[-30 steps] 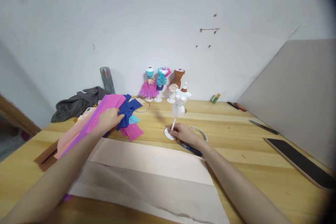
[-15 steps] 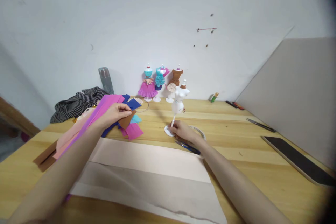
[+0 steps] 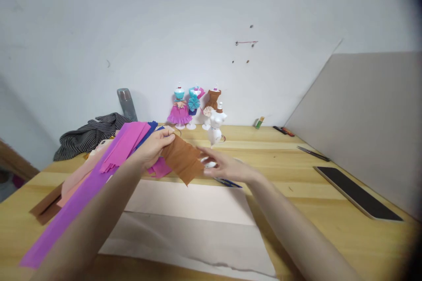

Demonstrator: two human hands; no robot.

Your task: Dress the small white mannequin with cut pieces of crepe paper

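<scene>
My left hand (image 3: 154, 148) pinches a brown piece of crepe paper (image 3: 183, 161) and holds it up over the pile of coloured paper strips (image 3: 123, 145). The strips are pink, purple, blue and peach. My right hand (image 3: 227, 168) reaches leftward with its fingers spread, its fingertips close to the brown piece's right edge. Just behind that hand stands a small white mannequin (image 3: 215, 126) on a round base. Blue-handled scissors (image 3: 228, 182) lie under my right wrist.
A large pale paper sheet (image 3: 187, 219) covers the near wooden table (image 3: 296, 171). Three dressed mini mannequins (image 3: 194, 105), a grey flask (image 3: 124, 103) and striped cloth (image 3: 90, 132) stand at the wall. A dark tablet (image 3: 356, 192), tweezers (image 3: 313, 153) and a grey board (image 3: 369, 114) are to the right.
My left hand pulled a brown piece out of the pile and lifted it. My right hand let go of the white mannequin's base and moved left toward the brown piece.
</scene>
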